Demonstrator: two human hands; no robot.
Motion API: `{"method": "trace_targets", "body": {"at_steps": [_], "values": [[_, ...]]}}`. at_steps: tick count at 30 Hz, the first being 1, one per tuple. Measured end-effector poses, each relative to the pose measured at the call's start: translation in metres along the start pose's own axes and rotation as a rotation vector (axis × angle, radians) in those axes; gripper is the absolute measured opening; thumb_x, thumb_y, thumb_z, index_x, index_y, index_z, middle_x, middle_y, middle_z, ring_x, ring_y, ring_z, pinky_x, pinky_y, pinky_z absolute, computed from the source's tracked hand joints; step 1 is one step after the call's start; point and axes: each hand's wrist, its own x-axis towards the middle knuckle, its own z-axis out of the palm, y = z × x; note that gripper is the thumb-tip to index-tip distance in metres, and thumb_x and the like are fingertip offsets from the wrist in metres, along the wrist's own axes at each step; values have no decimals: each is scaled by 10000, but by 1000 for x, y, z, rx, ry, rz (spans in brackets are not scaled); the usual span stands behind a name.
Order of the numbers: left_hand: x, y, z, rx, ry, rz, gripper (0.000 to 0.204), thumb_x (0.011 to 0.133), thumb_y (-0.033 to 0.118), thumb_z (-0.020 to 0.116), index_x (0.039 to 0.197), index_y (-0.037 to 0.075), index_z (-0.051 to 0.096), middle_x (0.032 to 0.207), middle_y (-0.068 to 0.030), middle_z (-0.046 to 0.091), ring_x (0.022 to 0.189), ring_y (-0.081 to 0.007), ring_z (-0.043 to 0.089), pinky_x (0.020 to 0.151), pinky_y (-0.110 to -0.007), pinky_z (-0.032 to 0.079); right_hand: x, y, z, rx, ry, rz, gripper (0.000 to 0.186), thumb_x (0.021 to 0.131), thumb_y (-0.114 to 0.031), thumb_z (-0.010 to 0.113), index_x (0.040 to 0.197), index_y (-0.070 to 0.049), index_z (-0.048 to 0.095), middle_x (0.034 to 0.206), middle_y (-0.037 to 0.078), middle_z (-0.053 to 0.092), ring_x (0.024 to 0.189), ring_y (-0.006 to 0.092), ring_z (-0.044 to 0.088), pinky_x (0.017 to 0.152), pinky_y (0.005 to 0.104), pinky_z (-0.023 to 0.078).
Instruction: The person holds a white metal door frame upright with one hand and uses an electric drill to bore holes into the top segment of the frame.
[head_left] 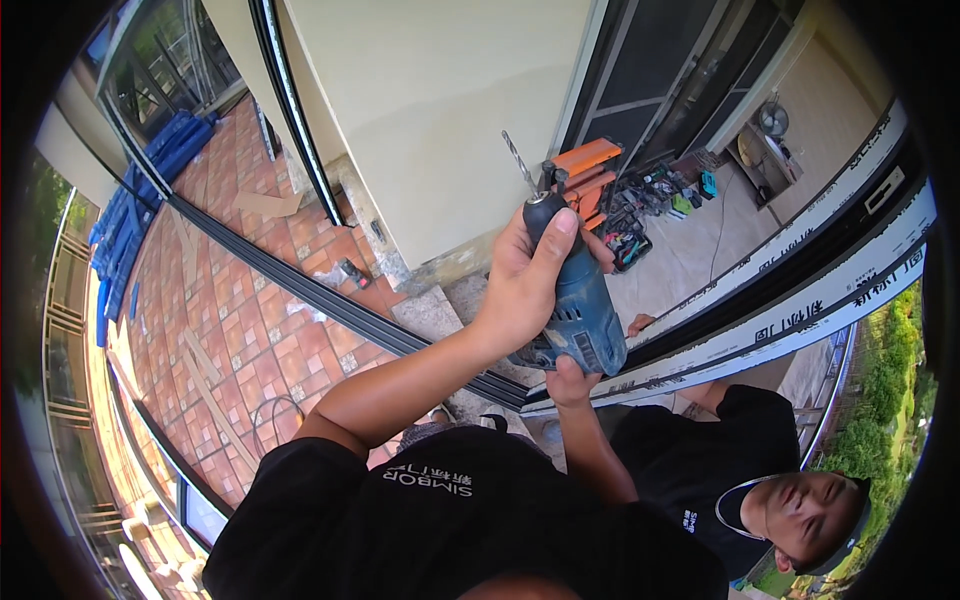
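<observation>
A dark blue power drill (585, 300) is held up in front of my chest, its thin metal bit (518, 158) pointing up and away. My left hand (535, 255) wraps round the drill's front end, just behind the black chuck (543, 212), with the thumb laid across it. Lower down, my right hand (572, 382) grips the rear of the drill; most of its fingers are hidden behind the body. The bit touches nothing that I can see. Behind the chuck is an orange slatted object (588, 170), whose kind I cannot make out.
A dark floor track (330, 305) crosses the tiles (250, 340) and meets a film-covered frame (800, 305) on the right. A co-worker (720, 450) is close by, one hand (640, 324) near that frame. Tools (650, 205) lie inside; blue bundles (125, 220) lie left.
</observation>
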Motion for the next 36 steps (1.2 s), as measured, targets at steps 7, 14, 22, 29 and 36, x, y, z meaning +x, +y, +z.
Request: {"method": "trace_targets", "body": {"at_steps": [7,14,22,29,36], "values": [[-6,1,0,-8,10,74,391,1115,438,417,1120,54,491,930,-161,697,870,-247,724,767,-351,607,-11,20,-23,-37,30,44,772,813,-237,768,1445,70,449,1337,162,612,1198,277,616,1052,409,481],[-6,-1,-1,-93,2,96,339,1117,384,457,1159,48,440,931,-99,663,836,-167,681,750,-303,565,-11,26,-35,-155,-96,1,879,813,-222,681,1565,8,290,1520,191,458,1388,354,485,1196,480,365],[-9,-4,1,-32,-7,149,304,1124,348,444,1175,50,415,912,-94,651,819,-148,648,738,-293,546,-17,30,-31,-45,47,49,864,791,-284,771,1483,82,404,1444,171,523,1293,292,545,1113,426,429],[-12,-10,3,52,-12,203,273,1129,310,424,1194,47,401,958,-98,636,834,-136,627,737,-287,534,-13,28,-25,-8,61,58,959,785,-355,787,1519,75,344,1494,182,476,1346,313,512,1145,447,409],[2,10,-6,231,-80,213,462,1137,441,298,1313,23,391,1173,-181,605,1004,-248,688,857,-352,560,5,0,-16,270,-11,256,915,764,-442,779,1457,32,415,1259,190,633,1124,333,646,1009,464,519]]}}
